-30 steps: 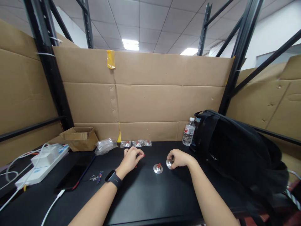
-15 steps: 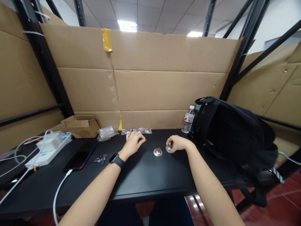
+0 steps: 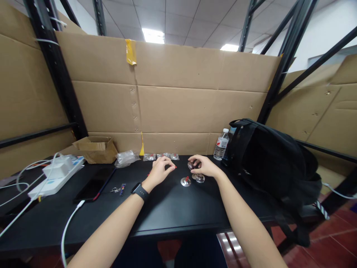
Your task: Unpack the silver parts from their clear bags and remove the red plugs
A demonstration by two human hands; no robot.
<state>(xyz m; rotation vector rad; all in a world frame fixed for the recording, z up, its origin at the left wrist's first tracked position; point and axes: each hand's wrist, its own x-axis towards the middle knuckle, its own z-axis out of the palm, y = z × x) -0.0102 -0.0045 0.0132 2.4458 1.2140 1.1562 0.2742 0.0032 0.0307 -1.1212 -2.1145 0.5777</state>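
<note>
My left hand (image 3: 160,170) is pinched on a small red piece (image 3: 175,167) that shows at the fingertips; a watch sits on that wrist. More red shows beneath this hand, mostly hidden. Over the table, my right hand (image 3: 205,166) grips a shiny round metal disc (image 3: 191,165) between thumb and fingers. Just below the right hand lie metal discs (image 3: 199,178), partly covered by it. Between the hands, a metal disc with a red stem (image 3: 185,181) rests on the black table (image 3: 178,212).
Small clear packets (image 3: 164,156) line the back, beside a crumpled plastic bag (image 3: 126,158) and a cardboard box (image 3: 96,149). A phone (image 3: 95,184), a keyring (image 3: 118,190) and a power strip (image 3: 57,178) are left. A water bottle (image 3: 221,145) and black backpack (image 3: 276,178) stand right.
My right hand has moved left and away from me, now with a metal disc raised in its fingers, uncovering discs on the table. My left hand stays nearly in place.
</note>
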